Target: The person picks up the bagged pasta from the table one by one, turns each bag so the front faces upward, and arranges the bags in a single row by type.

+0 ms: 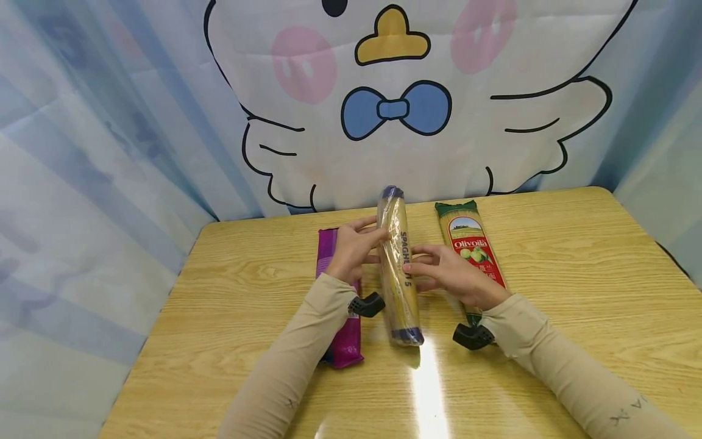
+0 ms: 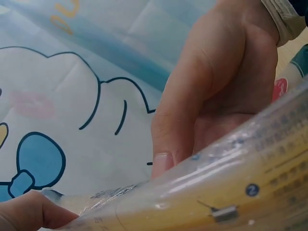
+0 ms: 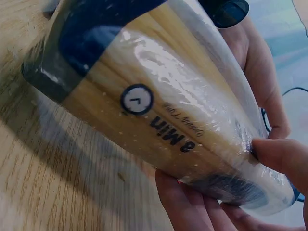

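A clear-wrapped pack of spaghetti (image 1: 393,268) with dark blue ends stands lengthwise between both hands, tilted slightly. My left hand (image 1: 353,249) grips its left side near the upper half, thumb on the front. From the right, my right hand (image 1: 455,272) holds it lower down, its thumb pressing the lettered face. In the right wrist view, the right fingers (image 3: 175,197) curl under the pack, whose side reads "8 Min"; its lower end appears raised off the wood. The left wrist view shows the left thumb (image 2: 29,211) along the plastic; the other left fingers are hidden there.
A purple packet (image 1: 347,341) lies on the wooden table (image 1: 236,317) left of the spaghetti, partly under the left arm. To the right lies a green and red Olivoilà pasta pack (image 1: 465,230), partly covered by the right hand. A cartoon-printed curtain (image 1: 395,164) hangs behind the table.
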The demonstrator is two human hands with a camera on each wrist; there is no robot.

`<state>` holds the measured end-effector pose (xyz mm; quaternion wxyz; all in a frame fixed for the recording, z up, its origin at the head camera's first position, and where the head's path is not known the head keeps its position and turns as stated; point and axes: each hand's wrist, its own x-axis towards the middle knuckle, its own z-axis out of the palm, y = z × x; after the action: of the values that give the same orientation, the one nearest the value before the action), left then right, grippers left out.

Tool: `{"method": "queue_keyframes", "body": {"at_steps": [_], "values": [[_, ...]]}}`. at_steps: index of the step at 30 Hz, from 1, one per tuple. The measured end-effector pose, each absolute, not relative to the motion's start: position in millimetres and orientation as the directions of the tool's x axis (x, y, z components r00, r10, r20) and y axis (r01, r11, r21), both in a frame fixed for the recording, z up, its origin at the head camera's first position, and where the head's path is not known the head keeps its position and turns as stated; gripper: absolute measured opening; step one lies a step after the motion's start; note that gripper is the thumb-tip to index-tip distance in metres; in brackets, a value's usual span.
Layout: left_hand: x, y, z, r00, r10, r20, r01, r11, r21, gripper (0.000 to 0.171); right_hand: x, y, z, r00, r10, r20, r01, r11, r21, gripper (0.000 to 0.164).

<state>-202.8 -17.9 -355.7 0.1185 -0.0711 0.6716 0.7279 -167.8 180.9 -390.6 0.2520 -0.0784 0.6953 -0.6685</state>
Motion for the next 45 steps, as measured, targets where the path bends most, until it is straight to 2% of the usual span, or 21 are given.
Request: {"method": "queue_keyframes", "body": {"at_steps": [5,15,23,28,35,45], "values": [[-203,-20,-359,-0.954,0.105,-0.282,-0.293,-0.106,0.95,0.052,-167,180,-384,-0.889,-0.383,-0.252,0.227,0.111,-0.968,0.072],[-202,-21,-364,-0.935,0.177,-0.307,-0.331,-0.126,0.935,0.056,-165,176,-374,-0.917,-0.311,-0.251,0.205,0.173,-0.963,0.063],[-194,-21,-362,-0.964,0.124,-0.236,-0.244,-0.053,0.968,0.053,-164,175,-370,-0.94,-0.26,-0.221,0.159,0.242,-0.957,0.063],[-186,-12,-363,-0.973,0.108,-0.203,-0.203,0.015,0.979,0.06,-162,174,-368,-0.952,-0.235,-0.195,0.121,0.296,-0.948,0.059],[-185,-7,-366,-0.978,0.085,-0.189,-0.188,0.018,0.982,0.062,-159,173,-367,-0.959,-0.233,-0.164,0.084,0.319,-0.944,0.053],[-189,-4,-366,-0.981,0.007,-0.193,-0.193,-0.029,0.981,0.053,-155,173,-361,-0.968,-0.226,-0.113,0.019,0.38,-0.925,0.056]]}}
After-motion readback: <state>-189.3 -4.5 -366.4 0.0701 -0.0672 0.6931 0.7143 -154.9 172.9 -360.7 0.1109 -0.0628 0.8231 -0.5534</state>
